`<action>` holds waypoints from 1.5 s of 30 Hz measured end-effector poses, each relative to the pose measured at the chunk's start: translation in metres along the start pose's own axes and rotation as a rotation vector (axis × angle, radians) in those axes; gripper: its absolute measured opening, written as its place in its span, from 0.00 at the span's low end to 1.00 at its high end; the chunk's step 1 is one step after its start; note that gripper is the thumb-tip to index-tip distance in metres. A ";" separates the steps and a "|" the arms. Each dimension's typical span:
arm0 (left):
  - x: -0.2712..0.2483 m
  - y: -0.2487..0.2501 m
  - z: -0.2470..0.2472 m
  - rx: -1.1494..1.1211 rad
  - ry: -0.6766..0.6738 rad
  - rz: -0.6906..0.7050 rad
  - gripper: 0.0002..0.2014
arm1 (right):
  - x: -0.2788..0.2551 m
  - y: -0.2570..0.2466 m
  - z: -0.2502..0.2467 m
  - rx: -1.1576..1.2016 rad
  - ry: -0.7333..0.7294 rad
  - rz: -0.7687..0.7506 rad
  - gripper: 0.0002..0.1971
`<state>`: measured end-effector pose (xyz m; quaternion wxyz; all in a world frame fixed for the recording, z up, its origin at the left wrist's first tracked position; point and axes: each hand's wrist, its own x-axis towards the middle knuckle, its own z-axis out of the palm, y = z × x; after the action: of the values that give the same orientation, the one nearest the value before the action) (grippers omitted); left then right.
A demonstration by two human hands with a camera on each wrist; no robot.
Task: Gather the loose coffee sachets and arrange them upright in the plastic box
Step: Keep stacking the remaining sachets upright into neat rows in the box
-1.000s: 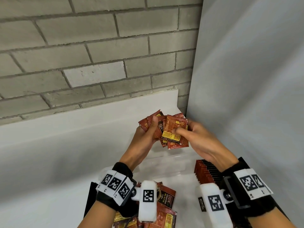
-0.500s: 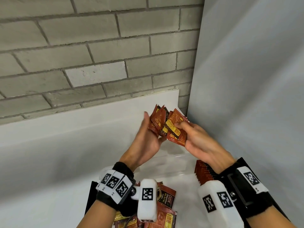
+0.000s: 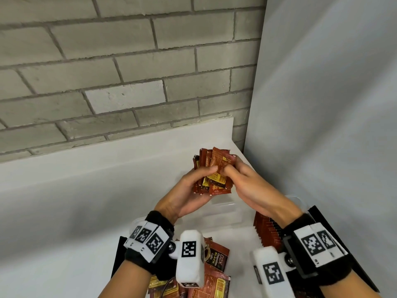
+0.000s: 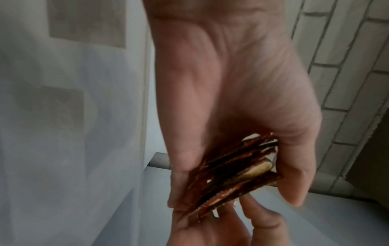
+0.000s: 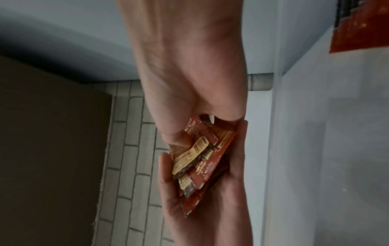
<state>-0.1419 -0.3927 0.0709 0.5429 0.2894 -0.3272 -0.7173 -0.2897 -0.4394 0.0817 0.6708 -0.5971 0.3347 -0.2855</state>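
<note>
Brick wall behind, both hands — left hand (image 3: 189,190), right hand (image 3: 251,186) — clasp a sachet bundle (image 3: 214,168) above the box (image 3: 225,211); left wrist shows its uneven edges (image 4: 231,169), right wrist its fanned faces (image 5: 200,154) — squaring now, lowering upright likely follows.

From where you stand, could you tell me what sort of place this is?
Probably a plain workroom or storage corner, not a home kitchen. A bare grey block wall meets a smooth grey panel behind a white counter, where both hands hold a bundle of coffee sachets above a clear plastic box.
</note>
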 end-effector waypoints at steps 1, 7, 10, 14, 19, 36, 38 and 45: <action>0.000 0.000 0.000 0.024 0.011 0.005 0.23 | -0.001 0.000 0.001 -0.076 0.013 -0.013 0.15; -0.001 0.001 0.000 0.080 0.128 0.014 0.17 | 0.000 0.000 -0.001 -0.612 0.226 -0.108 0.34; 0.002 -0.001 0.001 0.080 0.155 0.011 0.17 | 0.001 0.001 -0.004 -0.613 0.273 -0.227 0.47; 0.003 -0.001 0.004 0.119 0.130 -0.032 0.17 | -0.002 0.003 0.003 -0.636 0.009 -0.331 0.53; 0.005 -0.006 0.009 0.202 0.137 -0.070 0.31 | 0.001 0.017 0.002 -0.684 -0.071 -0.320 0.66; 0.009 -0.006 0.011 0.179 0.266 0.041 0.39 | 0.000 0.018 0.004 -0.411 -0.030 -0.352 0.42; 0.008 -0.007 0.011 0.218 0.236 0.024 0.35 | 0.001 0.018 0.004 -0.415 -0.006 -0.367 0.43; 0.007 -0.006 0.007 0.287 0.151 -0.049 0.18 | 0.002 0.020 0.004 -0.474 0.001 -0.396 0.39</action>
<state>-0.1524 -0.3974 0.0702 0.5014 0.4250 -0.3775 -0.6523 -0.2854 -0.4361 0.0617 0.4438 -0.7905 0.2693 -0.3249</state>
